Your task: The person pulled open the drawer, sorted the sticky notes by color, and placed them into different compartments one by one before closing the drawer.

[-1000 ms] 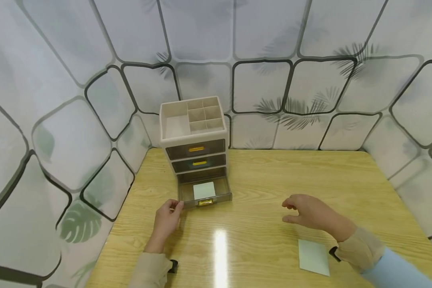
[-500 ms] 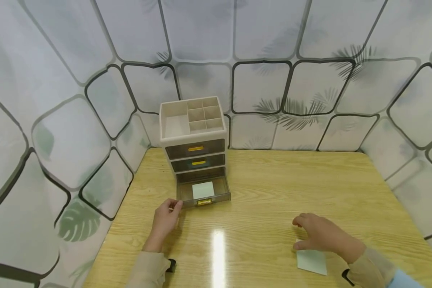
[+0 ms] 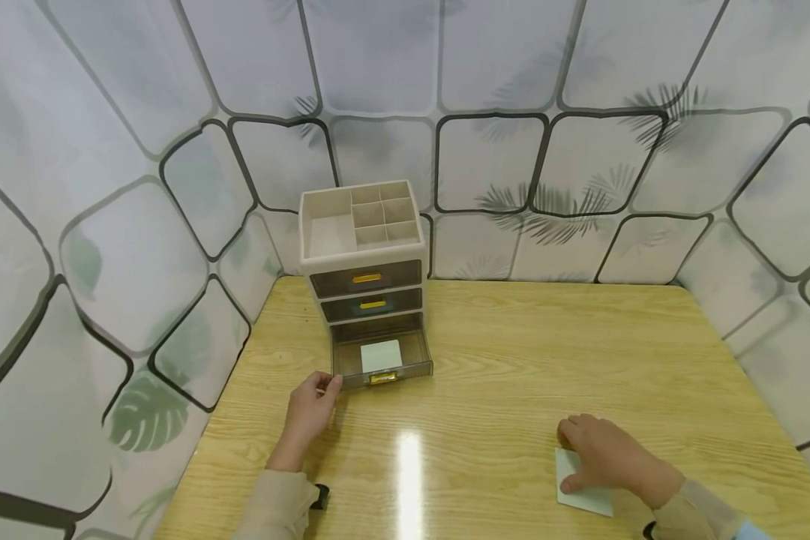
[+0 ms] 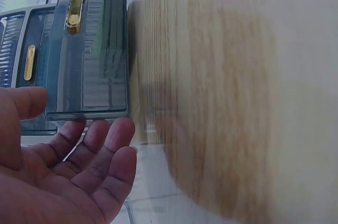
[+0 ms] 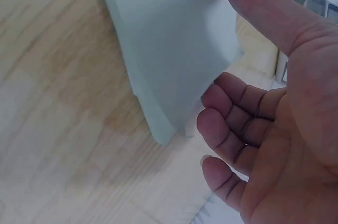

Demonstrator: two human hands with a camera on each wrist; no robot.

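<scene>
At the left front corner of the pulled-out bottom drawer [image 3: 412, 370], my left hand [image 3: 308, 411] holds on, thumb near the front panel and curled fingers against the side. The drawer is smoky and see-through, with a gold handle [image 4: 77, 7]. A square pale green paper [image 3: 381, 356] lies inside it. At the right, my right hand [image 3: 607, 457] grips a second pale green square paper [image 3: 595, 502]. In the right wrist view this paper [image 5: 169, 39] appears layered with a bent corner; the thumb lies on top and the fingertips meet its edge.
The drawer belongs to a cream desktop organizer [image 3: 307, 259] with divided compartments on top and two shut upper drawers [image 3: 337, 283]. It stands at the back left of the wooden table [image 3: 513, 337]. Patterned fabric walls [image 3: 493, 165] enclose the back and sides.
My right hand has come down and toward me from above the table onto the pale green paper, and its fingers now close at the edge. My left hand stays at the drawer corner.
</scene>
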